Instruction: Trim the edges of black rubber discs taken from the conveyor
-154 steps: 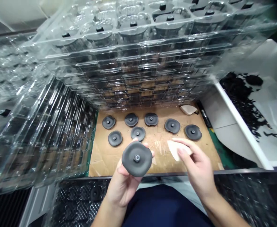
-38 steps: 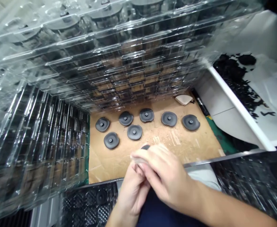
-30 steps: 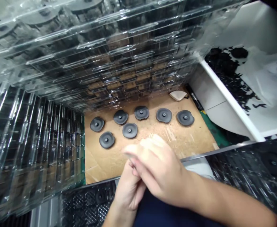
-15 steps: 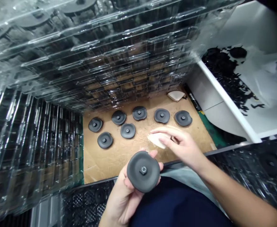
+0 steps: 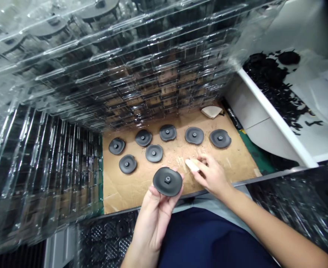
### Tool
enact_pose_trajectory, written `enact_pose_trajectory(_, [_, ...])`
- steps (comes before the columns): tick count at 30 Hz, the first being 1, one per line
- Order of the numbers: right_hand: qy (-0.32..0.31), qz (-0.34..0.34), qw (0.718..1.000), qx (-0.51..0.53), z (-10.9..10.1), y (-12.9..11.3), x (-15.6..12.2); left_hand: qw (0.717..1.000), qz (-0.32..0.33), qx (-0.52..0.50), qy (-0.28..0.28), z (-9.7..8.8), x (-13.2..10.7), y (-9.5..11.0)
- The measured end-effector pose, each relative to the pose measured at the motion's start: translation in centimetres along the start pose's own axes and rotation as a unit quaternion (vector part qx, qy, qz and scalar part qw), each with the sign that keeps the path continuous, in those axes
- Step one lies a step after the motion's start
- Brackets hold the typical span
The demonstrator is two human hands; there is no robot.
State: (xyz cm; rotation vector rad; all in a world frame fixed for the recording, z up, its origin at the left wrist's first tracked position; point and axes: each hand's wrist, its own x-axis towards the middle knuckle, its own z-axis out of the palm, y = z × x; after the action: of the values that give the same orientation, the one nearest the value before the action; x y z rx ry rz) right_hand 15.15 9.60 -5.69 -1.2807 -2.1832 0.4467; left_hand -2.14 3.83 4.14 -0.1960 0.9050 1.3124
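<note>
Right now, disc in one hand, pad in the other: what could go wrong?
1. The left hand holds the disc by fingertips at its edge; it may slip.
2. The right hand with the pale pad sits close to loose discs on the cardboard; it might nudge one.

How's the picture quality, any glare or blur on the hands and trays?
Head view: white glare streaks the clear trays, blurred at left; the left hand and its dark disc are fairly sharp; the right hand and white pad slightly soft.

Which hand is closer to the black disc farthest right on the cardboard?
Right. The right hand is just this side of that disc; the left hand is farther left, holding another disc.
</note>
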Motion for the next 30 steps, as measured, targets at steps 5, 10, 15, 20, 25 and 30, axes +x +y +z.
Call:
enact_pose_trajectory(5, [0.026, -0.025, 0.999, 0.029, 0.3, 0.1, 1.0, 0.998, 0.037, -0.012, 0.055, 0.1, -0.1, -0.3])
enact_pose_trajectory(10, [0.000, -0.046, 0.998, 0.037, -0.2, -0.1, 1.4, 0.997, 0.068, 0.024, 0.016, -0.1, -0.4, -0.4])
enact_pose_trajectory(15, [-0.034, -0.039, 0.998, 0.027, -0.6, 0.6, 1.4, 0.994, 0.087, 0.056, -0.014, -0.3, -0.4, -0.3])
enact_pose_trajectory(20, [-0.010, 0.009, 0.998, 0.055, -2.9, -1.0, 3.3, 0.991, 0.104, 0.080, -0.028, -0.2, -0.4, -0.7])
enact_pose_trajectory(25, [0.047, -0.051, 0.969, 0.238, -7.5, -8.8, 4.9, 0.983, 0.122, 0.127, -0.060, 0.1, -0.8, -1.2])
enact_pose_trajectory(30, [-0.116, -0.084, 0.953, 0.266, -9.0, -12.2, 5.4, 0.974, 0.157, 0.159, -0.040, 0.8, -1.4, -0.8])
